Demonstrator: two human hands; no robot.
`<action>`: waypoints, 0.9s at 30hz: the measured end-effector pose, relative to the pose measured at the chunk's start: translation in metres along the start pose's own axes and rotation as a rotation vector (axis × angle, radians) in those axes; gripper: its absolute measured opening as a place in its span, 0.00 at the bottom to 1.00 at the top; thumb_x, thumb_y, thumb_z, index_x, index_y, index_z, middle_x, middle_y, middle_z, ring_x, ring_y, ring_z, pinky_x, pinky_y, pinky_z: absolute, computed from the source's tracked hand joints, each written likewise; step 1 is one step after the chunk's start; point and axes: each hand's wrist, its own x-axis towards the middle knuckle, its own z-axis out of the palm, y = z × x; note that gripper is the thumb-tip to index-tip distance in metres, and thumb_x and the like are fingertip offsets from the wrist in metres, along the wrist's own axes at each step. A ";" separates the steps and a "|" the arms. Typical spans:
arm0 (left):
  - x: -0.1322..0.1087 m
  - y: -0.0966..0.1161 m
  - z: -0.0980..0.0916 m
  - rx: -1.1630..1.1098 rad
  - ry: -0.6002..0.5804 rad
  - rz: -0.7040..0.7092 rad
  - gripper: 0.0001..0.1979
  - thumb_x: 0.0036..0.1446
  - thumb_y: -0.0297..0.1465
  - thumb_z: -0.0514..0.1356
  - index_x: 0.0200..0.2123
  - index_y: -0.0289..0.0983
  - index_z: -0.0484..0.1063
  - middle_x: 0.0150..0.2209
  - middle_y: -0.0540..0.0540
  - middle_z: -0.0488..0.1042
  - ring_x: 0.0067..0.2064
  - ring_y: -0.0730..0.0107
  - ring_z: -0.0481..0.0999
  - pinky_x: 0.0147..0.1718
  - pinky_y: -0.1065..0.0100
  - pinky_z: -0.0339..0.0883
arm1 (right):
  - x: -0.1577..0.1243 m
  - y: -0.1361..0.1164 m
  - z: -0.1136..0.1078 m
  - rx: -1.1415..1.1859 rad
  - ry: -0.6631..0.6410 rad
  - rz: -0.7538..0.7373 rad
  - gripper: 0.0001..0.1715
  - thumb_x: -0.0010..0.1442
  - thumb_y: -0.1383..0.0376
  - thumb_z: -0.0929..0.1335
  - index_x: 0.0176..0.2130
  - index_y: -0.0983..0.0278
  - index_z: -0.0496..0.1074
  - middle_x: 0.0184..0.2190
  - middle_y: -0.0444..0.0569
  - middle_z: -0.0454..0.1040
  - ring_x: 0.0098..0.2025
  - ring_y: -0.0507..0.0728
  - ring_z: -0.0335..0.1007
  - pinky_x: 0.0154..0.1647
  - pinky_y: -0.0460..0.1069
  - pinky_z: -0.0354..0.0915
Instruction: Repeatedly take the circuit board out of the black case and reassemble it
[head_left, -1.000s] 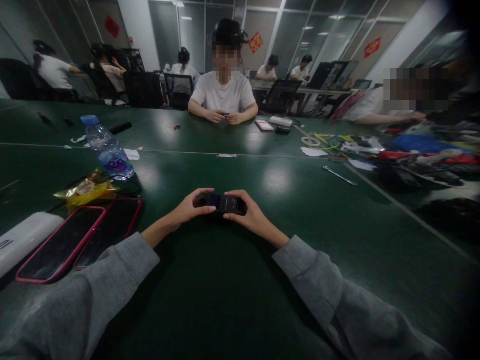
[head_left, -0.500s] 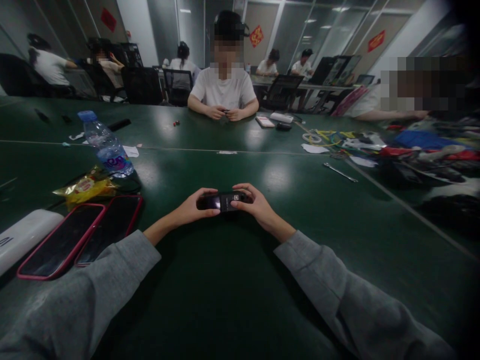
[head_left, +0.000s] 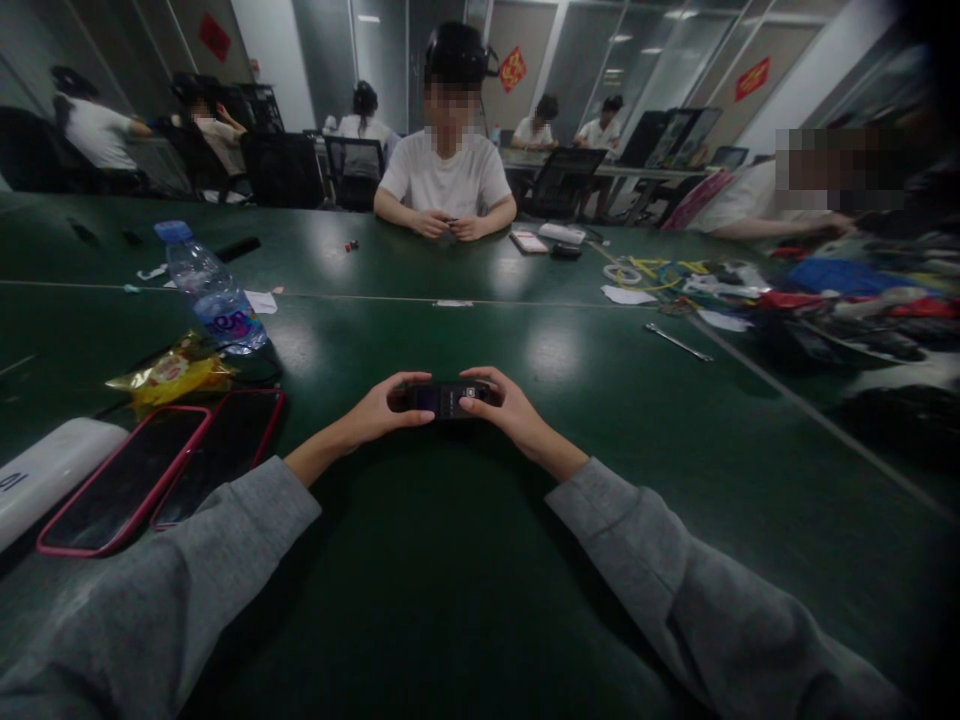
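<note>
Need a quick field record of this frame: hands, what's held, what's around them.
surface: green table
left hand: grips left end of black device
right hand: grips right end, thumb on top
device state: held just above the table, between both hands
near left: two phones in red cases, white block, snack bag, bottle
far right: wrench
opposite: seated person, white shirt, hands together on table
</note>
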 end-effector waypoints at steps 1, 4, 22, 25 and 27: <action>0.000 0.000 0.000 -0.001 -0.002 -0.007 0.33 0.49 0.38 0.67 0.58 0.42 0.62 0.59 0.41 0.65 0.59 0.55 0.66 0.57 0.52 0.60 | 0.000 0.000 0.000 -0.003 0.001 -0.001 0.27 0.51 0.55 0.74 0.49 0.56 0.67 0.44 0.49 0.73 0.46 0.60 0.72 0.46 0.58 0.69; -0.001 0.002 0.000 0.003 0.004 -0.020 0.32 0.49 0.38 0.66 0.58 0.43 0.62 0.59 0.41 0.64 0.59 0.54 0.66 0.56 0.51 0.61 | -0.001 -0.001 0.000 -0.003 0.002 0.003 0.26 0.51 0.55 0.74 0.48 0.57 0.67 0.43 0.49 0.73 0.45 0.60 0.72 0.46 0.58 0.69; 0.000 0.001 0.003 -0.110 0.144 -0.049 0.30 0.56 0.45 0.61 0.58 0.40 0.60 0.53 0.39 0.70 0.53 0.55 0.70 0.54 0.52 0.63 | 0.002 0.005 0.001 0.072 0.059 0.031 0.25 0.54 0.55 0.73 0.49 0.57 0.66 0.45 0.49 0.72 0.47 0.59 0.70 0.50 0.57 0.67; 0.000 0.001 0.003 -0.111 0.166 -0.077 0.30 0.55 0.45 0.61 0.57 0.40 0.61 0.53 0.40 0.69 0.54 0.55 0.70 0.54 0.52 0.62 | 0.003 0.007 -0.001 0.139 0.043 0.047 0.25 0.55 0.55 0.72 0.50 0.56 0.66 0.46 0.49 0.71 0.49 0.59 0.70 0.50 0.57 0.67; 0.000 0.001 0.002 -0.122 0.171 -0.085 0.30 0.55 0.45 0.62 0.57 0.40 0.61 0.53 0.40 0.70 0.53 0.55 0.71 0.54 0.52 0.62 | 0.004 0.008 -0.002 0.159 0.040 0.056 0.25 0.55 0.55 0.72 0.50 0.56 0.66 0.47 0.49 0.71 0.49 0.59 0.70 0.50 0.57 0.67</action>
